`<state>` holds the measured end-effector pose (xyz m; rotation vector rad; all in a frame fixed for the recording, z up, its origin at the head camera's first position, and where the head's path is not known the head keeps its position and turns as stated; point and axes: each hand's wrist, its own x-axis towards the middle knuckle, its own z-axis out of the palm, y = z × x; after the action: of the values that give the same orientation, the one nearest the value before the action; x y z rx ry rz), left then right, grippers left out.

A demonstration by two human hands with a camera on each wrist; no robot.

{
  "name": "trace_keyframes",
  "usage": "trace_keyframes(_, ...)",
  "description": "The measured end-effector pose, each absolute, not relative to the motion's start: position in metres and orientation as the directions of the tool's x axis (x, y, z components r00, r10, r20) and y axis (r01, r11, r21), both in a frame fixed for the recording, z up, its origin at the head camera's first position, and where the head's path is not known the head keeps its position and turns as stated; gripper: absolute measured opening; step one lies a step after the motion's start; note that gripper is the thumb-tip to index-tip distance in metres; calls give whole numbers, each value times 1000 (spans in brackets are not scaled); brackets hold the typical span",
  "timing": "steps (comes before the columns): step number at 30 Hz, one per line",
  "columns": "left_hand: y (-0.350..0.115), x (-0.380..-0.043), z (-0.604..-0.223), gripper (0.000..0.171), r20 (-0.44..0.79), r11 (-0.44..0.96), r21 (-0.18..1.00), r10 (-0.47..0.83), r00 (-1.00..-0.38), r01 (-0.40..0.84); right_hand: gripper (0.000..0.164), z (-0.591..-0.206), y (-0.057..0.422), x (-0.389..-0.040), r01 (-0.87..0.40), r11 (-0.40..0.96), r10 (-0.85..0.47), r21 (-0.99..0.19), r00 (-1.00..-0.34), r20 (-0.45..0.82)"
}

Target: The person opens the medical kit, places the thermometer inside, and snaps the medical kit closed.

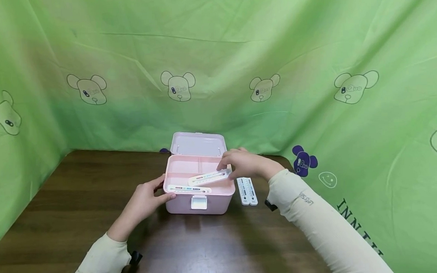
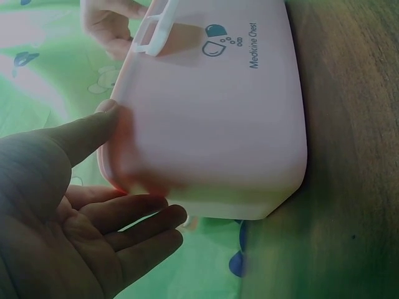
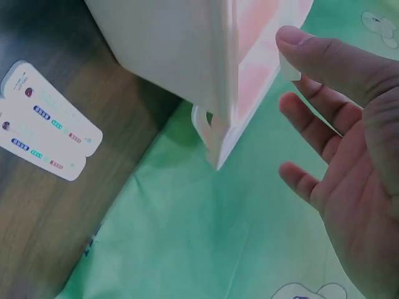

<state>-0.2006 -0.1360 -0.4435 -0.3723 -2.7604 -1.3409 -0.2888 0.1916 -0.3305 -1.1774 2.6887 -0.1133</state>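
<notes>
A pink medicine chest (image 1: 215, 204) stands on the table, lid (image 1: 198, 144) raised at the back. The left hand (image 1: 144, 201) holds its front left corner, thumb at the front rim and fingers along the side; the left wrist view shows this chest (image 2: 212, 118) and hand (image 2: 81, 187) closely. Over the compartments, the right hand (image 1: 243, 164) pinches one end of a slim white strip thermometer (image 1: 207, 178), which is tilted. Another strip thermometer (image 1: 189, 189) lies along the inside front. In the right wrist view the right hand's (image 3: 349, 124) thumb presses the strip's end, mostly hidden.
Two white strip thermometers (image 1: 247, 191) lie side by side on the brown wooden table (image 1: 194, 251), right of the chest. A white latch (image 1: 199, 202) hangs at the chest's front. Green cloth (image 1: 214, 39) with bear drawings surrounds the table at the back and sides.
</notes>
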Motion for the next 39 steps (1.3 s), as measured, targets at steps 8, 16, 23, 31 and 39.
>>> trace_keyframes(8, -135, -199, -442, 82, 148, 594, 767, 204, -968, 242, 38, -338, 181, -289, -739, 650, -760, -176, -637, -131)
trace_keyframes(16, -136, -201, -442, 81, 172, 602, 754, 205, -963, 263, 39, -351, 172, -288, -746, 640, -767, -183, -634, -97)
trace_keyframes(23, -136, -200, -445, 83, 154, 614, 750, 201, -967, 247, 43, -361, 168, -285, -735, 649, -758, -198, -646, -86)
trace_keyframes(31, -135, -199, -445, 83, 141, 598, 767, 195, -971, 231, 42, -364, 166, -284, -744, 635, -768, -207, -638, -61)
trace_keyframes(39, -135, -200, -446, 81, 159, 593, 768, 192, -968, 244, 43, -370, 161, -283, -754, 632, -771, -179, -636, -42)
